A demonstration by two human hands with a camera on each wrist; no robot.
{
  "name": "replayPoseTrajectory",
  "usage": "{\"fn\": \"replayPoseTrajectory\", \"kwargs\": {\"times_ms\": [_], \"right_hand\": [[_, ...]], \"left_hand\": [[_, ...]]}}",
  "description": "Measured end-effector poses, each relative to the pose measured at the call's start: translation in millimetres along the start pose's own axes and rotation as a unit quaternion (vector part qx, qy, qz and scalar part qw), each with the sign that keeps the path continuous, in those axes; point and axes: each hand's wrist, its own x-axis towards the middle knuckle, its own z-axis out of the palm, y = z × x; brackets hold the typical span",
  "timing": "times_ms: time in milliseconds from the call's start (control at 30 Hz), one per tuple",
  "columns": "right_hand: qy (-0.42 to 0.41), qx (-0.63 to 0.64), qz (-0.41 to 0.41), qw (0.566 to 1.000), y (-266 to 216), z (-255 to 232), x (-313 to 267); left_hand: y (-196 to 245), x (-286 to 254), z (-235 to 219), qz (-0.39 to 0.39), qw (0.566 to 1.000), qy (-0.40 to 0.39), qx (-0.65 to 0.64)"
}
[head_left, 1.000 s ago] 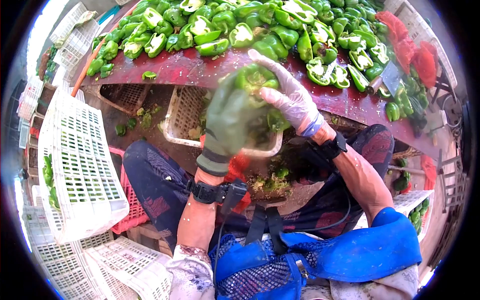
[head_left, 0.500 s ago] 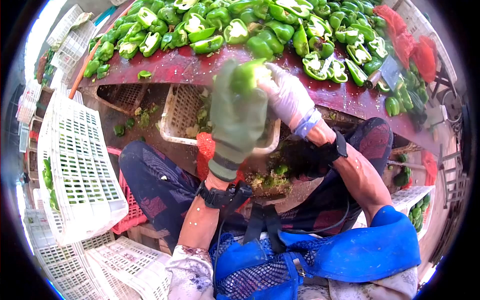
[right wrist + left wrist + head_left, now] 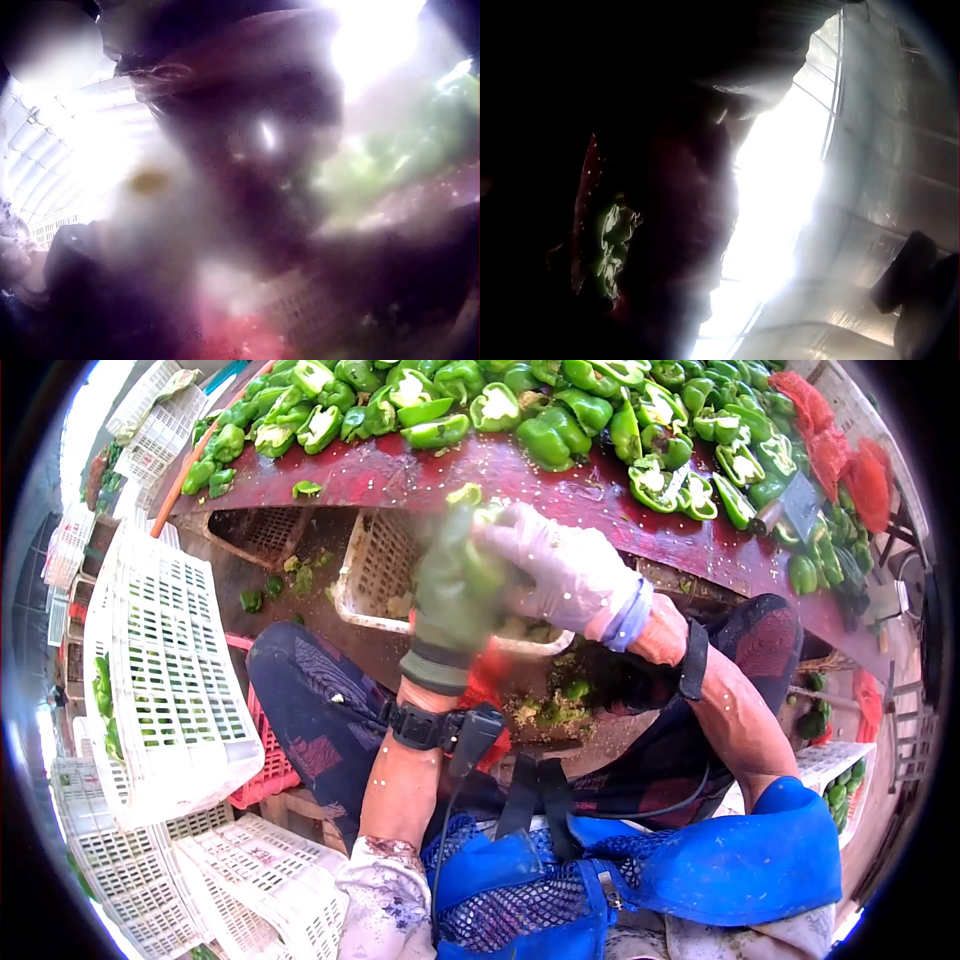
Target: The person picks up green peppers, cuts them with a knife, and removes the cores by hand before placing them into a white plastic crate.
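In the head view my left hand [image 3: 447, 592], in a dark green glove, is blurred and curls round a green pepper [image 3: 484, 570]. My right hand [image 3: 575, 568], in a thin whitish glove, meets it from the right with bent fingers against the pepper; what its fingertips hold is hidden by blur. Both hands are over the near edge of the red table [image 3: 400, 478]. Halved and whole peppers [image 3: 553, 438] are heaped behind them. The left wrist view is mostly dark, and in the hazy right wrist view the gloved hand [image 3: 255, 112] shows without clear fingers.
Below the hands, a white crate [image 3: 372, 570] stands under the table edge beside scraps on the floor. White crates [image 3: 170, 670] are stacked at the left, with a red crate [image 3: 262, 745] by the knee. A knife blade [image 3: 800, 507] and red netting [image 3: 868, 485] lie at the right.
The right hand has turned and moved left across the pepper, its fingers now bent against the left glove. The pepper, earlier in clear sight between the hands, is largely covered and blurred.
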Motion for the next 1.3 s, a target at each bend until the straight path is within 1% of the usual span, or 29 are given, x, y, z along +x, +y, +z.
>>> {"fn": "replayPoseTrajectory", "kwargs": {"times_ms": [33,100,133,167,233,267,333,367,433,500,533,567,633,667,700,733,800,833,900,933,967,1000,1067,1100,1133,1200,1233,1267,1300], "right_hand": [[0.014,-0.024,0.027,0.999,0,6,-2],[0.024,-0.002,0.031,0.999,-1,10,-1],[0.030,0.009,0.035,0.999,-1,11,-1],[0.037,0.015,0.043,0.998,-1,12,-2],[0.051,0.027,0.056,0.997,0,14,-2],[0.068,0.034,0.058,0.995,0,15,-2],[0.102,0.046,0.061,0.992,-2,18,-2],[0.112,0.044,0.078,0.990,-2,20,-1],[0.131,0.041,0.110,0.984,-4,26,0],[0.135,0.080,0.142,0.977,-8,27,3],[0.137,0.098,0.159,0.973,-10,27,5],[0.145,0.137,0.205,0.958,-10,28,9],[0.160,0.214,0.296,0.917,-4,31,24],[0.179,0.330,0.291,0.880,9,33,29],[0.202,0.440,0.263,0.835,6,23,28],[0.221,0.543,0.230,0.777,-1,8,28],[0.284,0.557,0.201,0.754,-12,-15,23],[0.235,0.571,0.176,0.767,-2,-24,17],[0.228,0.481,0.191,0.825,4,-27,14],[0.191,0.353,0.194,0.895,18,-21,14],[0.158,0.216,0.191,0.944,33,-14,14],[0.147,0.135,0.141,0.970,25,-10,12],[0.039,0.084,0.223,0.970,13,-15,8],[0.024,0.225,0.250,0.941,7,-11,8],[-0.004,0.397,0.291,0.871,-3,-12,10],[-0.021,0.392,0.329,0.859,-12,-10,14],[-0.041,0.428,0.339,0.836,-12,-6,15],[-0.015,0.450,0.317,0.835,-13,-1,14],[-0.005,0.439,0.333,0.835,-15,0,13]], "left_hand": [[-9,3,-2,0.054,0.989,0.038,0.134],[-11,-4,-7,-0.014,1.000,0.022,0.005],[-16,-1,-7,0.051,0.990,0.039,0.127],[-24,3,-6,0.114,0.961,0.055,0.247],[-22,3,1,0.162,0.917,0.068,0.357],[-18,2,3,0.150,0.922,0.066,0.351],[-19,2,0,0.130,0.942,0.079,0.301],[-27,6,-10,0.122,0.954,0.093,0.256],[-28,5,-14,0.129,0.958,0.110,0.231],[-25,2,-11,0.160,0.943,0.111,0.271],[-23,-1,-6,0.143,0.966,0.106,0.186],[-20,-4,-1,0.127,0.982,0.104,0.095],[-5,-12,17,0.079,0.987,0.118,-0.072],[1,-15,22,0.047,0.979,0.129,-0.150],[4,-15,16,0.014,0.974,0.108,-0.199],[9,-15,13,0.027,0.975,0.100,-0.195],[22,-15,8,0.053,0.977,0.086,-0.185],[28,-16,3,0.049,0.981,0.085,-0.168],[36,-18,1,0.042,0.964,0.049,-0.257],[39,-18,0,0.037,0.953,0.029,-0.300],[39,-18,0,0.040,0.947,0.032,-0.317],[39,-17,-2,0.050,0.944,0.016,-0.324],[34,-15,-8,0.069,0.938,-0.017,-0.339],[31,-13,-8,0.114,0.970,0.012,-0.212],[27,-12,-5,0.157,0.983,0.040,-0.081],[24,-12,5,0.203,0.973,0.059,0.093],[29,-18,17,0.208,0.968,0.052,0.134],[27,-17,16,0.177,0.983,0.007,0.049],[26,-16,16,0.140,0.989,-0.031,-0.036]]}}
